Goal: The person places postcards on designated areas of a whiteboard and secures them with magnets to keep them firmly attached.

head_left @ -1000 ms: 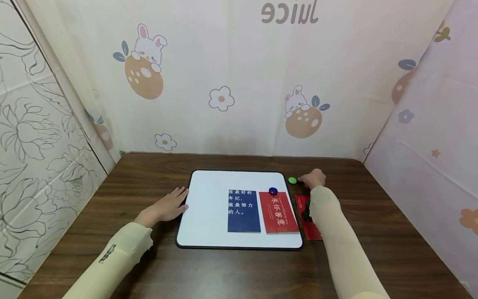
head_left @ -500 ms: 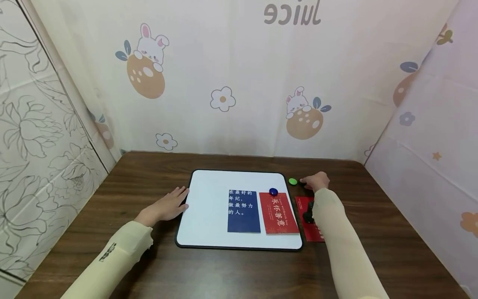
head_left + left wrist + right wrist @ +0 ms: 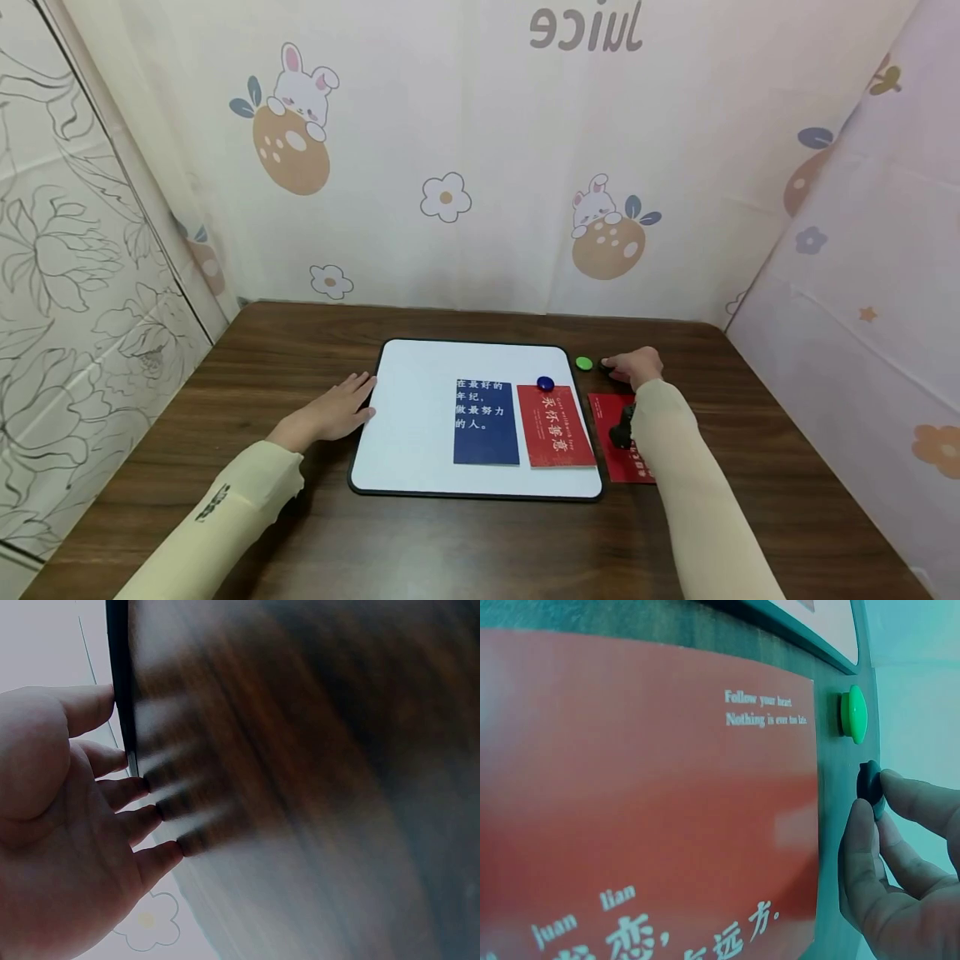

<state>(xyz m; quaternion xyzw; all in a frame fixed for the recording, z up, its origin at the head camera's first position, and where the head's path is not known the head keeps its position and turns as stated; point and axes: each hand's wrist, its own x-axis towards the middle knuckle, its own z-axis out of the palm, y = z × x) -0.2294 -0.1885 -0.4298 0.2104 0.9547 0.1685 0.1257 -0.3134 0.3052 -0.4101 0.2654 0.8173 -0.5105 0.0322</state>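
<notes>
A whiteboard [image 3: 408,417] with a black frame lies on the table; its left edge is touched by my left hand [image 3: 337,410], fingers spread and nearly straight. In the left wrist view, the left hand's thumb [image 3: 94,705] meets the black frame. On the board lie a navy card [image 3: 486,429] and a red card [image 3: 558,433], with a dark blue round magnet [image 3: 545,383] at the red card's top. Beyond the board's right side, my right hand [image 3: 636,367] pinches a black round magnet [image 3: 870,782] between thumb and fingers. Beside it is a green magnet [image 3: 853,715].
Another red card [image 3: 611,408] with white lettering lies on the table right of the board, partly hidden under the right forearm. A black object [image 3: 622,429] sits at the right wrist. A patterned curtain [image 3: 375,233] hangs behind the table [image 3: 450,542].
The right hand has moved slightly right, away from the green magnet, early in this span, and then stayed about there. The left hand remains at the board's edge. The view shifted a little.
</notes>
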